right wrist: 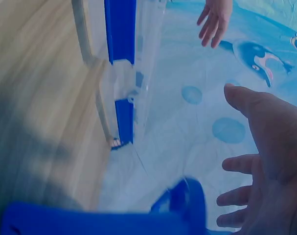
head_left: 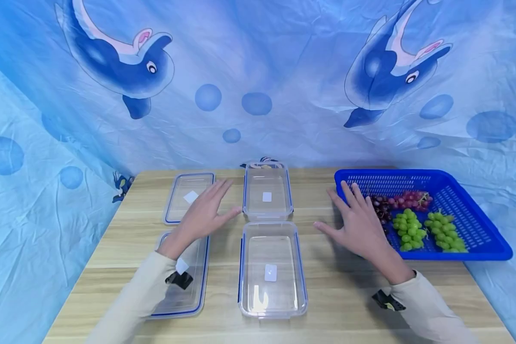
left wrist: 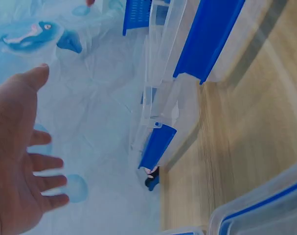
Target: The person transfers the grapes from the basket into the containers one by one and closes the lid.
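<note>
My left hand hovers above two clear lids with blue seals, its fingers spread and nothing held. Partly under it lie the far lid and the near, larger lid. Over the table beside the blue basket, my right hand is held with fingers apart and holds nothing. Inside the basket are dark grapes, red grapes and two green bunches. Between the hands stand two clear containers, a smaller far one and a larger near one.
A wooden table bears everything. Blue cloth with dolphin prints hangs behind and at the sides. The basket's right end reaches past the table's right edge. Each container carries a white square label, and so do the lids.
</note>
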### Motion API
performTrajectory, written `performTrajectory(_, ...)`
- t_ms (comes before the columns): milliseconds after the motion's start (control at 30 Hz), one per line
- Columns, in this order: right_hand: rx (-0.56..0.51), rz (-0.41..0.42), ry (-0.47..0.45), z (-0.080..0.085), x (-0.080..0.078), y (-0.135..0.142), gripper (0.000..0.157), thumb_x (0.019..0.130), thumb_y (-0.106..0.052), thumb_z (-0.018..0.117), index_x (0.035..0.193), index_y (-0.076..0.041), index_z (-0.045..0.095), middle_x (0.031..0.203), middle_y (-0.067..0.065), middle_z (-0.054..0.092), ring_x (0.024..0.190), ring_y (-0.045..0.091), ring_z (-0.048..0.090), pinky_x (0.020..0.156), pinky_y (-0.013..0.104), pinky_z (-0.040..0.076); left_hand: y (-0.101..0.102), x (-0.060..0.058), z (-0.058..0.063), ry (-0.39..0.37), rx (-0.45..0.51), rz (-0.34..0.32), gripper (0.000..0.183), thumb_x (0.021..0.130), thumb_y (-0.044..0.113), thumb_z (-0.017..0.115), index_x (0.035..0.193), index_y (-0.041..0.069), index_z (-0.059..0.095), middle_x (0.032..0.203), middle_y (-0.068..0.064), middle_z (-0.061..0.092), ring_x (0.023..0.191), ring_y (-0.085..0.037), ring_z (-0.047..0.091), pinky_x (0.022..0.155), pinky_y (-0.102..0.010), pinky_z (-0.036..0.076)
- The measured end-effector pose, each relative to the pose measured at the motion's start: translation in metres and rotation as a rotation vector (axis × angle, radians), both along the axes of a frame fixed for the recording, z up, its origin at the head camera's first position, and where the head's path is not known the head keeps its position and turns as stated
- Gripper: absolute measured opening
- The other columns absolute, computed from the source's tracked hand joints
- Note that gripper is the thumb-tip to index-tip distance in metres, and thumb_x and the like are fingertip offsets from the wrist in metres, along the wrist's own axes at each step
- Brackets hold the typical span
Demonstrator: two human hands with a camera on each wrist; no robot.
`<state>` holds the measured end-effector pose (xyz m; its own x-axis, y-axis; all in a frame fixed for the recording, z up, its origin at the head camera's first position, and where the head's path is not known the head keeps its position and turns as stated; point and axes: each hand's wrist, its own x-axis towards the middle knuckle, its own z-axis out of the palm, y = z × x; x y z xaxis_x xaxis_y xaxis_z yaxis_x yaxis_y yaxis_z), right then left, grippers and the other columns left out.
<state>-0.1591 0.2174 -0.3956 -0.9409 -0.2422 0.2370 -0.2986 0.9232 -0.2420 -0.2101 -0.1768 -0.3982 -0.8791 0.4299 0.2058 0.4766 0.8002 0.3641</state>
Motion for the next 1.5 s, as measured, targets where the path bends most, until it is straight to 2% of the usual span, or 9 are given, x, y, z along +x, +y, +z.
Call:
performTrajectory(300, -0.084, 0.008, 0.101, 0.026, -0.001, 0.031, 0.087, 0.089, -0.058, 0.072, 0.158, -0.015, 0.041, 0.161, 0.026, 0.033, 0.146, 0.053, 0.031, 0.106, 0.077, 0.035, 0.006, -0.046, -0.014, -0.115, 0.175, -0.035, 0.085, 0.097, 0.059, 0.061, 0.163, 0.017, 0.026, 0.17, -0.008, 0.021, 0.153, -0.037, 0.024, 0.123, -0.063, 0.022)
performTrajectory(533, -0.12, 0.008, 0.055, 0.048, -0.006, 0.062, 0.084, 0.09, -0.053, 0.073, 0.158, -0.017, 0.041, 0.159, 0.025, 0.038, 0.137, 0.055, 0.04, 0.099, 0.079, 0.038, 0.009, -0.07, -0.032, -0.176, 0.273, -0.051, 0.085, 0.094, 0.056, 0.066, 0.16, 0.013, 0.034, 0.168, -0.016, 0.024, 0.153, -0.041, 0.023, 0.121, -0.069, 0.022)
performTrajectory(633, -0.11, 0.014, 0.05, 0.051, -0.01, 0.076, 0.08, 0.091, -0.049, 0.074, 0.156, -0.015, 0.043, 0.156, 0.026, 0.042, 0.099, 0.043, 0.064, 0.082, 0.064, 0.051, 0.01, -0.077, -0.041, -0.208, 0.301, -0.044, 0.086, 0.093, 0.056, 0.068, 0.16, 0.013, 0.034, 0.168, -0.015, 0.024, 0.152, -0.041, 0.024, 0.12, -0.068, 0.025)
performTrajectory(767, -0.129, 0.006, 0.031, 0.049, -0.018, 0.094, 0.074, 0.092, -0.045, 0.075, 0.153, -0.013, 0.048, 0.142, 0.021, 0.056, 0.053, 0.014, 0.047, 0.058, 0.035, 0.039, 0.011, -0.084, -0.052, -0.258, 0.337, -0.041, 0.085, 0.093, 0.053, 0.07, 0.161, 0.014, 0.033, 0.169, -0.013, 0.023, 0.15, -0.042, 0.03, 0.12, -0.063, 0.03)
performTrajectory(900, -0.182, -0.024, -0.052, 0.042, -0.028, 0.113, 0.07, 0.093, -0.045, 0.074, 0.151, -0.013, 0.051, 0.113, 0.017, 0.064, 0.057, 0.014, 0.052, 0.052, 0.031, 0.039, 0.012, -0.087, -0.06, -0.311, 0.379, -0.038, 0.084, 0.094, 0.049, 0.072, 0.161, 0.016, 0.034, 0.168, -0.015, 0.024, 0.148, -0.042, 0.034, 0.121, -0.057, 0.033)
performTrajectory(1067, -0.214, -0.043, -0.173, 0.027, -0.04, 0.139, 0.07, 0.096, -0.046, 0.07, 0.153, -0.011, 0.048, 0.137, 0.027, 0.059, 0.09, 0.03, 0.066, 0.07, 0.048, 0.055, 0.017, -0.091, -0.066, -0.368, 0.424, -0.055, 0.083, 0.093, 0.048, 0.072, 0.16, 0.018, 0.034, 0.167, -0.012, 0.028, 0.148, -0.039, 0.035, 0.123, -0.051, 0.033)
performTrajectory(1200, -0.258, -0.057, -0.28, 0.015, -0.05, 0.154, 0.075, 0.098, -0.051, 0.065, 0.157, -0.011, 0.041, 0.145, 0.033, 0.051, 0.111, 0.042, 0.061, 0.083, 0.061, 0.054, 0.02, -0.095, -0.07, -0.381, 0.44, -0.071, 0.084, 0.093, 0.049, 0.073, 0.16, 0.016, 0.035, 0.167, -0.011, 0.028, 0.149, -0.037, 0.035, 0.124, -0.048, 0.032)
performTrajectory(1367, -0.278, -0.089, -0.354, -0.003, -0.059, 0.165, 0.079, 0.097, -0.053, 0.064, 0.158, -0.009, 0.038, 0.127, 0.029, 0.06, 0.102, 0.039, 0.061, 0.075, 0.049, 0.056, 0.021, -0.096, -0.073, -0.368, 0.412, -0.067, 0.079, 0.096, 0.046, 0.07, 0.159, 0.013, 0.036, 0.167, -0.012, 0.029, 0.148, -0.036, 0.036, 0.123, -0.046, 0.033)
performTrajectory(1500, -0.267, -0.081, -0.393, -0.013, -0.064, 0.17, 0.084, 0.097, -0.052, 0.065, 0.158, -0.004, 0.034, 0.139, 0.035, 0.052, 0.111, 0.048, 0.06, 0.08, 0.055, 0.057, 0.022, -0.096, -0.074, -0.363, 0.402, -0.062, 0.074, 0.098, 0.04, 0.069, 0.159, 0.013, 0.037, 0.166, -0.013, 0.031, 0.148, -0.036, 0.037, 0.123, -0.045, 0.033)
